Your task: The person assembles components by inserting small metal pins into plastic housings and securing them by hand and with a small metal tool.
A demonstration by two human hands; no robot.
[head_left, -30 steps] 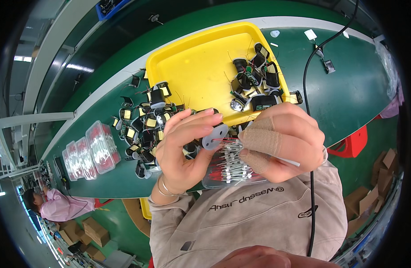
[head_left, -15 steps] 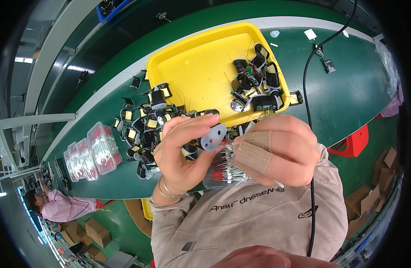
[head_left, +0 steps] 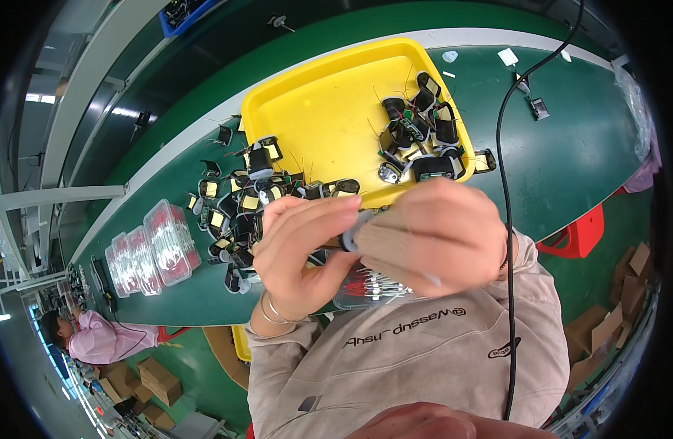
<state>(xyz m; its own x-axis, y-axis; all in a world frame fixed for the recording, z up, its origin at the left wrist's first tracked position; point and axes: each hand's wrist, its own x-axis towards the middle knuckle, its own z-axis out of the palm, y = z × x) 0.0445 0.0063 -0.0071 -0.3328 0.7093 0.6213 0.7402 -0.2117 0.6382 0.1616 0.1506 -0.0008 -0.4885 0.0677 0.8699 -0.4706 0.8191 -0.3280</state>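
My left hand [head_left: 300,252] is closed round a small black housing with a pale grey end cap [head_left: 355,228], held above the table's near edge. Against that cap press the bandaged fingertips of my right hand [head_left: 457,241], which is curled and blurred by motion. A pale tip pokes out under its palm; what the fingers pinch is hidden. Below both hands, a clear box [head_left: 341,300] holds red and white leads [head_left: 376,285], partly covered by my right hand.
Black housings with yellow pads [head_left: 259,162] crowd the table left of a yellow tray [head_left: 307,88], with more inside its right end. Clear boxes of leads [head_left: 168,241] stand at left. A black cable [head_left: 500,139] hangs at right. A person in pink [head_left: 102,336] sits far left.
My right hand has moved left and slightly up, onto the end cap, covering the cap's holes and the red wires seen before. The left hand stays nearly in place.
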